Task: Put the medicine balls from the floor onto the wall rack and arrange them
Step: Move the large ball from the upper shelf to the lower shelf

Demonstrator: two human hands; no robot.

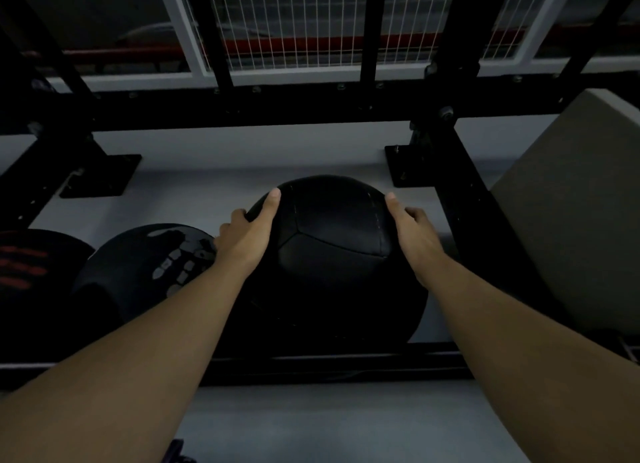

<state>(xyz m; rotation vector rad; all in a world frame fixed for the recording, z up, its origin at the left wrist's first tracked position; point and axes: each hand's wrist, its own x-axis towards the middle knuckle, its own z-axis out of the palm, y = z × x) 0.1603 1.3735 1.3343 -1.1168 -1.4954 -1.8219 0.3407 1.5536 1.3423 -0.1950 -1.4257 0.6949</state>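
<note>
A large black stitched medicine ball (pixel 329 255) rests on the lower rails of the black wall rack (pixel 242 108), in the middle of the view. My left hand (pixel 251 234) presses on its left side and my right hand (pixel 414 236) on its right side, thumbs on top. To its left sits a second black ball with grey print (pixel 149 265), touching my left hand. A third dark ball with red stripes (pixel 24 272) lies at the far left edge.
A grey padded box (pixel 568 206) stands to the right of the rack's upright. Behind the rack a white-framed wire mesh panel (pixel 311 23) covers the wall. Grey floor (pixel 346 424) lies below the front rail.
</note>
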